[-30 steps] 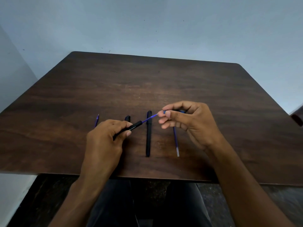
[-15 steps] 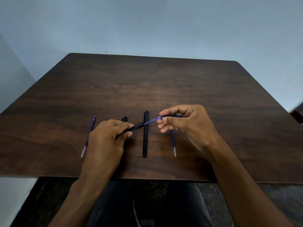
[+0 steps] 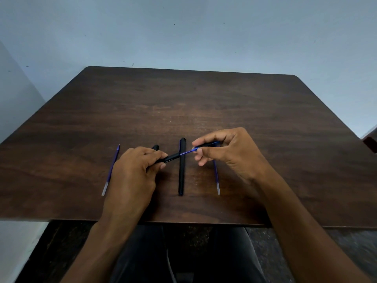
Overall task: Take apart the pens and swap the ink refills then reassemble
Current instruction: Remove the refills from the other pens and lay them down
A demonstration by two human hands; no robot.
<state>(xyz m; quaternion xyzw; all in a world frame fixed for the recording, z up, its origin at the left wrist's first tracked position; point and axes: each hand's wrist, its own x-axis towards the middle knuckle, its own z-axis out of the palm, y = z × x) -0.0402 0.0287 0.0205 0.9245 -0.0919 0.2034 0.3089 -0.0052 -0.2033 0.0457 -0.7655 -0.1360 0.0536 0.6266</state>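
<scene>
My left hand (image 3: 132, 176) grips a black pen barrel (image 3: 170, 158) that points up and to the right. A blue refill (image 3: 186, 152) sticks out of its open end. My right hand (image 3: 228, 154) pinches the far end of that refill together with a dark pen piece (image 3: 210, 144). A second black barrel (image 3: 181, 166) lies upright on the table between my hands. Another black piece (image 3: 155, 147) shows just behind my left fingers. One loose blue refill (image 3: 111, 170) lies left of my left hand; another loose refill (image 3: 216, 178) lies partly under my right hand.
The dark wooden table (image 3: 204, 107) stands against a pale blue wall. Its front edge runs just below my wrists, with my legs underneath. A dark object (image 3: 370, 139) sits at the right edge of view.
The refill has gone further into the barrel and my hands have drawn closer together. The view shifted, bringing the left loose refill into full sight.
</scene>
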